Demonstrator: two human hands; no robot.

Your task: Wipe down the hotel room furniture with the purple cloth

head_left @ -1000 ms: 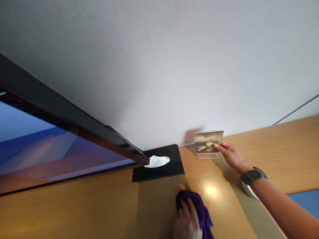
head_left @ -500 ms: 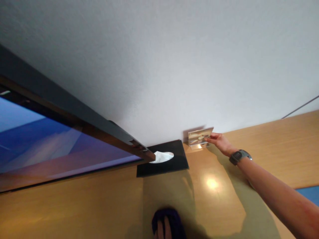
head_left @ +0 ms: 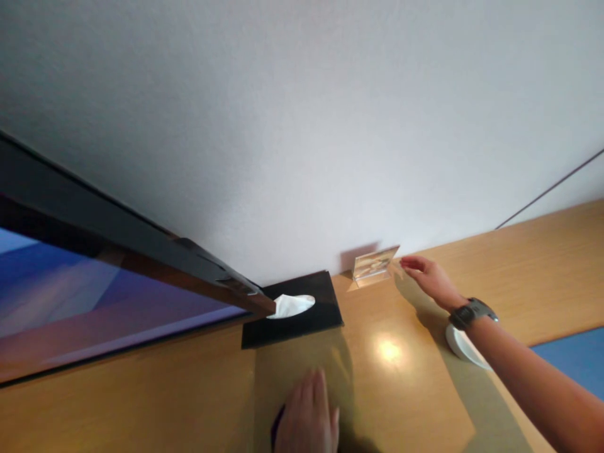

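A small clear stand [head_left: 374,265] with a picture card in it stands upright near the wall. Just to its right is my right hand [head_left: 431,283], a watch on the wrist, its fingers slightly apart with nothing in them. At the bottom, smeared by motion, my left hand [head_left: 306,415] stretches its fingers over the wooden surface. Beneath its palm, a dark purple cloth [head_left: 276,425] shows only at the left edge; the rest is hidden.
A black tissue box [head_left: 325,308] with a white tissue [head_left: 293,306] sits left of the stand, partly behind the corner of a large screen [head_left: 141,302]. Under my right forearm a white round object [head_left: 465,348] partly shows. Something blue [head_left: 573,358] lies at the right edge.
My right hand has let go of the picture stand and moved slightly right of it. My left hand has come further into view over the cloth. The view has shifted a little.
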